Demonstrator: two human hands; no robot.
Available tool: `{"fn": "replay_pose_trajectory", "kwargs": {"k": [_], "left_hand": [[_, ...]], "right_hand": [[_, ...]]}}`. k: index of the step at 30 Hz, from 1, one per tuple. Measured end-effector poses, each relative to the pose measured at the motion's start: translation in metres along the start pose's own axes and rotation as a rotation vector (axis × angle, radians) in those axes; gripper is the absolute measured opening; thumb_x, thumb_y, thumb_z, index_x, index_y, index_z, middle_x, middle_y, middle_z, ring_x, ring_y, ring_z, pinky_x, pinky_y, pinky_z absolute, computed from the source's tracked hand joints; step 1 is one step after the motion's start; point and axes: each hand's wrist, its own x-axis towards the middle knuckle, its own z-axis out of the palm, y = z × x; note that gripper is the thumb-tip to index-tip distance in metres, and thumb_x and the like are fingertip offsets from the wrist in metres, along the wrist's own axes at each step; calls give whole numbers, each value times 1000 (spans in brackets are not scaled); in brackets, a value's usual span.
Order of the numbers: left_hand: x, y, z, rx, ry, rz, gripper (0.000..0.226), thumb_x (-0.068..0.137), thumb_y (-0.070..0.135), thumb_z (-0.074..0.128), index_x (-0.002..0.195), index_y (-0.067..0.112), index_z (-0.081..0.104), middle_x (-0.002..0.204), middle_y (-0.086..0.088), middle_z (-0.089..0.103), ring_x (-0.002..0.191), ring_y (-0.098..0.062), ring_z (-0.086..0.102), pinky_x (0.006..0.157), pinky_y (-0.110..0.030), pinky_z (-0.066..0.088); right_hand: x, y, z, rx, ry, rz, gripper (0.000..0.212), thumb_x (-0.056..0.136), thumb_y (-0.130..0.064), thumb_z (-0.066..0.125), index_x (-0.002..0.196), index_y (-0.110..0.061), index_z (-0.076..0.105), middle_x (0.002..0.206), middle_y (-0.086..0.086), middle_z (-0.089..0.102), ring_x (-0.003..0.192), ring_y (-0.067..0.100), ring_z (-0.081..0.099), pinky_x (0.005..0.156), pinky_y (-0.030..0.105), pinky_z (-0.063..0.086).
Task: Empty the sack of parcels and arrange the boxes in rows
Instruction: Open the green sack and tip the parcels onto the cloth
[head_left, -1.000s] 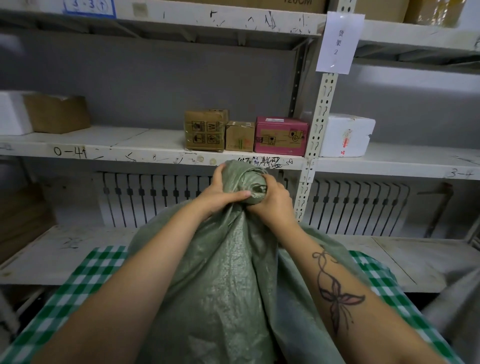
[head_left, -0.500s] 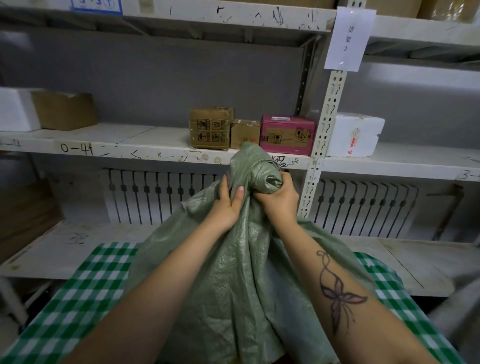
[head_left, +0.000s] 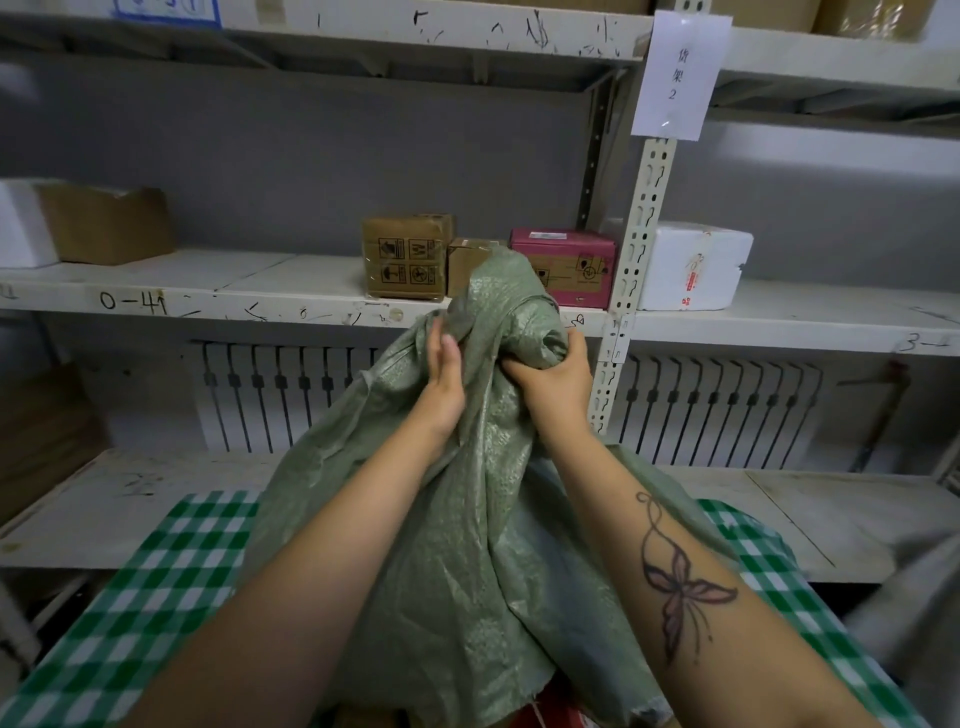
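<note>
A green woven sack (head_left: 467, 545) is held up in front of me, its bunched end raised as high as the middle shelf. My left hand (head_left: 443, 382) grips the sack just below that bunched end. My right hand (head_left: 550, 382) holds the same bunch from the right side. The sack hangs down over a green-and-white checked cloth (head_left: 156, 597). At the sack's bottom edge a red parcel (head_left: 550, 714) peeks out. On the middle shelf (head_left: 208, 291) behind stand two brown boxes (head_left: 408, 257) and a pink box (head_left: 566, 265) in a row.
A white foam box (head_left: 691, 267) stands right of the perforated upright post (head_left: 636, 270). At far left on the same shelf sit a white box and a brown carton (head_left: 104, 223). A lower shelf (head_left: 831, 519) lies behind the cloth, with a radiator behind it.
Both hands have lifted the sack's bunched end higher, from below the shelf edge up to the boxes. My left hand has slid down the side of the bunch.
</note>
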Motion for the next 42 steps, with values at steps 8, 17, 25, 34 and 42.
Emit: {"fn": "replay_pose_trajectory", "kwargs": {"k": [8, 17, 25, 34, 42], "left_hand": [[6, -4, 15, 57, 102, -267, 82, 84, 69, 35, 145, 42, -12, 157, -14, 11, 139, -36, 27, 112, -49, 25], [13, 7, 11, -406, 126, -114, 120, 51, 49, 83, 144, 44, 8, 151, -7, 26, 132, -27, 40, 106, -51, 38], [12, 15, 7, -358, 55, -329, 137, 40, 55, 86, 147, 38, 2, 151, -9, 28, 129, -32, 43, 103, -51, 42], [17, 22, -5, -337, 305, -107, 101, 63, 7, 82, 144, 31, 26, 139, -6, 44, 121, -26, 50, 92, -37, 48], [24, 35, -11, -110, 384, -72, 106, 69, 18, 81, 147, 32, 12, 147, -9, 35, 130, -27, 43, 98, -32, 39]], "right_hand": [[-4, 12, 9, 478, 33, 292, 51, 70, -7, 78, 117, -8, 56, 103, 9, 68, 97, 27, 67, 93, 47, 53], [-4, 10, 14, 718, -215, 615, 85, 50, -44, 87, 123, -9, 60, 116, 18, 67, 104, 35, 66, 94, 52, 49], [-10, 0, 6, 753, -335, 619, 39, 91, -38, 50, 108, -6, 65, 105, 19, 68, 98, 32, 64, 95, 46, 49], [-5, -3, 12, 526, -289, 672, 44, 86, -24, 61, 126, -8, 50, 104, 15, 63, 83, 25, 63, 80, 39, 54], [-14, -25, 7, -18, -641, 143, 112, 67, -25, 82, 149, -36, 7, 159, 2, -9, 146, 22, 9, 116, 40, 20]]}}
